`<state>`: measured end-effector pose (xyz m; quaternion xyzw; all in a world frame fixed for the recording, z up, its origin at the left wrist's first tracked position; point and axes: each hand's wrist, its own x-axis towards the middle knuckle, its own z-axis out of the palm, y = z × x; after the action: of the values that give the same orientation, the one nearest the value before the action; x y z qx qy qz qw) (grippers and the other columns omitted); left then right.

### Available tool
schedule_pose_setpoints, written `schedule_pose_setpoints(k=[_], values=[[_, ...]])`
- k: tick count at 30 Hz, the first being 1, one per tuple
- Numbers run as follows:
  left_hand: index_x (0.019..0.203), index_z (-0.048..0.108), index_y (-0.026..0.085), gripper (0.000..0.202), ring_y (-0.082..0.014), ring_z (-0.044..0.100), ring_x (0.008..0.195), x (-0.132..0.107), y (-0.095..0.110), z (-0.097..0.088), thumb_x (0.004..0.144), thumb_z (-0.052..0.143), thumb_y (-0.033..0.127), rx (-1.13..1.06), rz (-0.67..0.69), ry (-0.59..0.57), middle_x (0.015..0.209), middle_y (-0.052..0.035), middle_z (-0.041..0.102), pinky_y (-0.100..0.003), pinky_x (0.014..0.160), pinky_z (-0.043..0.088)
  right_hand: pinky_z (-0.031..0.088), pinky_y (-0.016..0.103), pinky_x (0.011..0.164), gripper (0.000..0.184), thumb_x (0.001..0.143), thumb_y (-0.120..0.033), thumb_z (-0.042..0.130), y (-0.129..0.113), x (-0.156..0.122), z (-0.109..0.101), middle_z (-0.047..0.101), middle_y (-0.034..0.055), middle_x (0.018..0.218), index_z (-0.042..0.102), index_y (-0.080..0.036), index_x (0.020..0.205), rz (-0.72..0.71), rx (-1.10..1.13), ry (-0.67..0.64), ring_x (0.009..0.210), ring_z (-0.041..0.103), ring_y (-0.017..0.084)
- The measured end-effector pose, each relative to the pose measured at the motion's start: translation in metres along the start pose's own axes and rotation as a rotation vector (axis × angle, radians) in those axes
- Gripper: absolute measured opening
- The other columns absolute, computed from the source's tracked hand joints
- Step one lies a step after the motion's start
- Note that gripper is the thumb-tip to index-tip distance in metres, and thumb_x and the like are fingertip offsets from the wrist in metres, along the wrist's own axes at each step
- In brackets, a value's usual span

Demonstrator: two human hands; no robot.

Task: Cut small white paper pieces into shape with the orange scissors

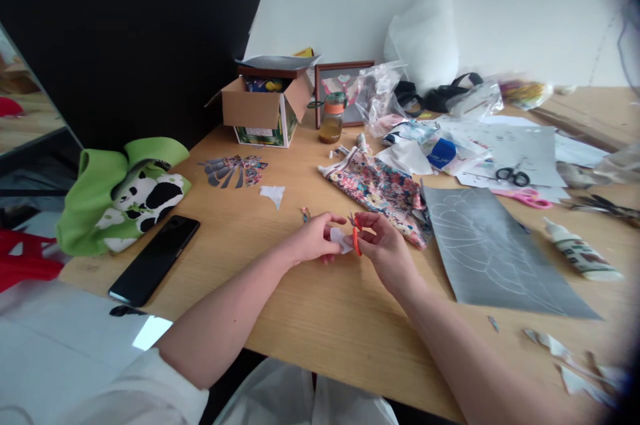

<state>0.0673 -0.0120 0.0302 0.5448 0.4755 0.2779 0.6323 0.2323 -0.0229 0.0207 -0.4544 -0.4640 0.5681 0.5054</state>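
Over the middle of the table, my left hand (316, 238) pinches a small white piece of paper or fabric (341, 240). My right hand (385, 244) grips a small pair of orange-handled scissors (357, 238), whose short blades point up and away beside the white piece. Whether the blades touch it I cannot tell. Just beyond my hands lies a folded floral cloth (375, 185). A small white scrap (273, 194) and a fan of cut grey and floral petal pieces (234, 170) lie farther left.
At left are a phone (155, 260) and a green panda bag (125, 195). Behind stand an open box (265, 108) and a jar (332, 120). To the right lie a grey sheet with flower lines (495, 248), a glue bottle (583, 252) and black-handled scissors (513, 176).
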Motion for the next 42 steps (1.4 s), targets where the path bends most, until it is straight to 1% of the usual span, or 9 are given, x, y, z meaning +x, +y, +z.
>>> schedule_pose_setpoints(k=[3,6,12,15,22,26,32,38,42], values=[[0.115,0.053,0.012,0.049,-0.0076,0.056,0.048,0.0025,0.0001,-0.0019,0.067,0.062,0.002,-0.080,0.036,0.047,0.073,0.0000,0.064,-0.018,0.043,0.043,0.044,0.023,0.053,0.048,0.054,-0.025,0.084,0.0000,0.0015,-0.0002,0.056,0.0021,0.098,0.057,-0.021,0.093,-0.004,0.038,0.030,0.066,0.057,0.012],[0.106,0.057,0.012,0.040,-0.0080,0.056,0.049,0.0049,-0.0006,-0.0033,0.067,0.062,0.004,-0.147,0.058,0.067,0.074,-0.0012,0.065,-0.020,0.045,0.044,0.044,0.024,0.055,0.050,0.053,-0.025,0.085,0.0005,0.0020,0.0000,0.056,0.0021,0.097,0.057,-0.021,0.094,0.011,0.078,0.043,0.067,0.057,0.012],[0.088,0.062,0.011,0.019,-0.0078,0.054,0.048,0.0039,0.0006,-0.0037,0.069,0.062,0.008,-0.183,0.056,0.049,0.069,-0.0022,0.064,-0.021,0.046,0.045,0.046,0.027,0.059,0.051,0.054,-0.030,0.084,-0.0003,0.0022,0.0004,0.058,0.0023,0.096,0.057,-0.022,0.096,0.026,0.064,0.057,0.068,0.057,0.013],[0.082,0.062,0.011,0.014,-0.0075,0.054,0.048,0.0026,0.0017,-0.0031,0.068,0.062,0.008,-0.171,0.051,0.042,0.066,-0.0011,0.063,-0.020,0.046,0.044,0.047,0.027,0.060,0.051,0.053,-0.031,0.086,-0.0015,0.0024,0.0002,0.057,0.0016,0.095,0.057,-0.022,0.094,0.016,0.063,0.065,0.069,0.058,0.014],[0.080,0.063,0.011,0.010,-0.0075,0.056,0.049,0.0005,0.0035,-0.0009,0.070,0.063,0.009,-0.134,0.014,0.013,0.067,-0.0013,0.064,-0.020,0.047,0.045,0.046,0.027,0.059,0.051,0.053,-0.035,0.087,-0.0008,0.0035,-0.0012,0.055,0.0019,0.097,0.056,-0.023,0.091,-0.021,0.047,0.081,0.070,0.056,0.014],[0.080,0.061,0.011,0.011,-0.0084,0.057,0.050,0.0013,0.0023,0.0007,0.071,0.067,0.010,-0.161,0.002,0.024,0.067,-0.0018,0.065,-0.021,0.048,0.046,0.046,0.026,0.058,0.051,0.052,-0.032,0.088,0.0001,0.0036,-0.0012,0.054,0.0013,0.095,0.057,-0.022,0.092,-0.023,0.077,0.088,0.071,0.056,0.014],[0.075,0.060,0.011,0.009,-0.0081,0.057,0.047,0.0038,-0.0010,0.0025,0.072,0.068,0.009,-0.163,-0.010,0.045,0.061,-0.0008,0.064,-0.021,0.049,0.048,0.047,0.026,0.063,0.050,0.052,-0.031,0.089,0.0003,0.0036,-0.0015,0.055,0.0011,0.095,0.058,-0.022,0.091,-0.026,0.084,0.085,0.073,0.058,0.013],[0.076,0.060,0.011,0.007,-0.0086,0.058,0.048,0.0036,-0.0007,0.0008,0.073,0.066,0.009,-0.178,0.015,0.057,0.063,-0.0017,0.066,-0.020,0.047,0.048,0.046,0.029,0.062,0.053,0.054,-0.039,0.088,0.0000,0.0025,-0.0011,0.057,0.0018,0.095,0.057,-0.022,0.094,-0.008,0.013,0.058,0.071,0.057,0.015],[0.077,0.060,0.011,0.009,-0.0085,0.057,0.047,0.0035,0.0015,0.0004,0.071,0.065,0.009,-0.187,0.048,0.093,0.061,-0.0005,0.063,-0.020,0.046,0.047,0.046,0.029,0.064,0.055,0.052,-0.038,0.089,0.0005,0.0028,-0.0016,0.056,0.0013,0.095,0.057,-0.022,0.094,-0.001,0.022,0.069,0.071,0.057,0.014]])
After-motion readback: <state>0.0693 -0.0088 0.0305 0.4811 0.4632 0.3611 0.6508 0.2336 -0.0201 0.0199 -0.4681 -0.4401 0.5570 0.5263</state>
